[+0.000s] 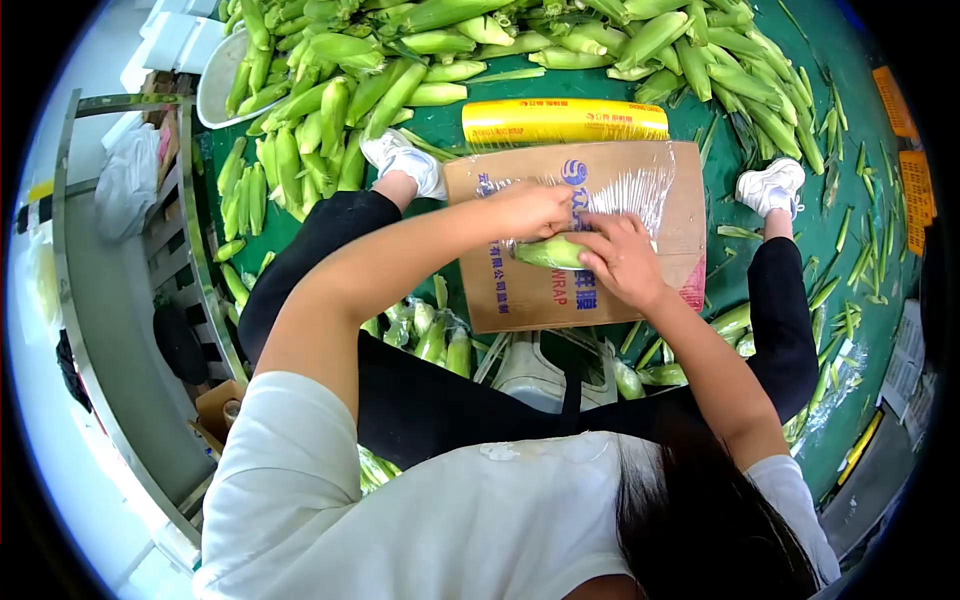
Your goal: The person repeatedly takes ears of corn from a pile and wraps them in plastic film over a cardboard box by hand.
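A green ear of corn in its husk lies across the printed cardboard in front of me. My right hand is closed over the right end of the corn, its fingers bent onto the husk. Just above the corn's left part, my left hand is closed in a pinch on clear plastic wrap. The stretched, wrinkled plastic wrap runs over the cardboard from the yellow roll at its far edge. What lies under my left fingers is hidden.
A large pile of corn spreads over the green floor beyond the roll. A white basin stands at the far left, near a metal-framed rack. Wrapped corn lies by my legs. Loose husks are scattered right.
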Available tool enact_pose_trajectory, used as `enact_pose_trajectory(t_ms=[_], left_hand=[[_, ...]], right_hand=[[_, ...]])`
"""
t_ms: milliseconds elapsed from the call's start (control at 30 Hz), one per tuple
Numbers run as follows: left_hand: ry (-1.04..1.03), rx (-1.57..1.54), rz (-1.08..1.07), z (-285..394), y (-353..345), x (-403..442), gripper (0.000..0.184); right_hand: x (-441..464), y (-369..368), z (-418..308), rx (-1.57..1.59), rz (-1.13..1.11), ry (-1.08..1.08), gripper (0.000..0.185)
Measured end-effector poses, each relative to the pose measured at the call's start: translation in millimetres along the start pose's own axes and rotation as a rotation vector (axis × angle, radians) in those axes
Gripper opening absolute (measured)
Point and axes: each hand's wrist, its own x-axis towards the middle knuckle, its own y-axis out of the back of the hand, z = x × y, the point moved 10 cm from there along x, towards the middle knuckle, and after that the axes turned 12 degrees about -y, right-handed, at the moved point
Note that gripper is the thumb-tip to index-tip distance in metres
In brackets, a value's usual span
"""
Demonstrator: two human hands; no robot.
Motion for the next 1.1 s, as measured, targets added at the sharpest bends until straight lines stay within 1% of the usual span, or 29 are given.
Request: enact_pose_trajectory(t_ms=[33, 67, 100, 133, 167, 200, 233, 300, 333, 367, 433, 500, 533, 633, 667, 700, 733, 767, 833, 900, 933, 967, 1000, 1033, 1067, 1100], left_hand=[[-0.018, 0.243, -0.091, -4.2, 2.5, 21.8, 0.016], [-0.032, 0.483, -0.181, -10.3, 8.1, 42.2, 0.02], [0.096, 0.336, -0.414, -22.9, 21.3, 55.2, 0.031], [0.277, 0.185, -0.427, -45.6, 44.0, 58.6, 0.044], [0.36, 0.315, -0.385, -50.7, 86.5, 63.2, 0.06], [0.35, 0.32, -0.104, -66.1, 126.1, 66.9, 0.065], [0.31, 0.304, 0.034, -76.2, 155.1, 66.0, 0.072], [0.382, 0.232, 0.208, -98.4, 175.0, 55.2, 0.073], [0.363, 0.199, 0.236, -97.7, 174.6, 55.6, 0.061], [0.295, 0.126, 0.237, -95.4, 160.6, 62.5, 0.057], [0.157, -0.028, 0.228, -90.7, 114.4, 76.2, 0.05], [0.002, 0.108, 0.171, -56.1, 59.4, 84.8, 0.046], [0.007, 0.023, 0.068, -61.1, 18.4, 87.4, 0.046], [0.007, 0.4, 0.207, -27.0, 13.0, 79.7, 0.043], [-0.085, 0.441, 0.136, -8.5, 1.9, 82.6, 0.044], [-0.115, 0.431, 0.114, 2.9, -5.3, 82.4, 0.046], [-0.15, 0.44, 0.09, 9.3, -7.1, 81.1, 0.048], [-0.187, 0.451, 0.062, 16.2, -8.1, 79.1, 0.051], [-0.167, 0.457, 0.105, 22.7, -1.9, 78.9, 0.055], [-0.121, 0.469, 0.139, 28.5, -15.8, 76.2, 0.059], [-0.073, 0.457, 0.133, 43.0, -22.9, 75.5, 0.063], [-0.088, 0.448, 0.099, 62.9, -40.6, 77.2, 0.064], [-0.111, 0.437, 0.06, 85.8, -65.8, 75.3, 0.066], [-0.113, 0.421, 0.109, 113.3, -90.2, 65.4, 0.065], [-0.134, 0.112, 0.22, 131.5, -111.7, 56.3, 0.065], [-0.086, -0.162, 0.354, 157.7, -103.8, 50.3, 0.063]], right_hand=[[5.4, 3.6, 1.0, -0.037, 0.081, -0.002, 0.031], [22.4, 8.3, 6.9, -0.012, 0.076, -0.074, 0.028], [41.5, 11.6, 13.4, -0.034, 0.138, -0.118, 0.031], [59.8, 24.7, 20.8, -0.132, 0.355, -0.138, 0.032], [81.4, 25.9, 36.3, -0.097, 0.328, -0.202, 0.032], [104.2, 31.3, 51.1, -0.062, 0.31, -0.264, 0.033], [120.0, 36.1, 61.6, -0.024, 0.301, -0.325, 0.034], [120.0, 5.1, 34.6, -0.013, 0.127, -0.204, 0.038], [105.7, 4.5, 1.6, -0.022, 0.147, -0.062, 0.044], [95.5, 3.8, -19.1, -0.277, 0.221, -0.04, 0.054], [90.5, -17.4, -17.5, -0.26, 0.119, -0.051, 0.066], [82.9, -24.1, -23.8, -0.167, 0.021, -0.019, 0.065], [77.9, -24.8, -26.4, -0.119, -0.026, -0.009, 0.064], [56.8, -52.6, -17.6, -0.003, -0.489, -0.142, 0.059], [42.8, -61.2, -25.3, -0.154, -0.807, -0.174, 0.059], [15.1, -78.2, -39.8, -0.211, -1.065, -0.057, 0.064], [-23.7, -103.8, -56.9, -0.072, -1.299, 0.032, 0.069], [-62.7, -106.6, -83.4, 0.057, -1.469, 0.092, 0.077], [-159.5, -103.8, -131.5, 0.707, -1.943, -0.073, 0.078], [-150.1, -54.8, -117.4, 0.789, -1.455, -0.085, 0.078], [-153.0, -25.3, -102.9, 0.917, -1.287, -0.021, 0.077], [-152.5, 7.4, -84.7, 1.04, -1.106, 0.044, 0.076], [-157.7, 42.6, -72.6, 1.335, -1.097, -0.1, 0.077], [-167.2, 69.3, -61.1, 1.627, -1.057, -0.253, 0.077], [-172.8, 74.2, -35.8, 1.87, -0.789, -0.327, 0.077], [-182.8, 80.8, -5.9, 2.08, -0.488, -0.386, 0.078]])
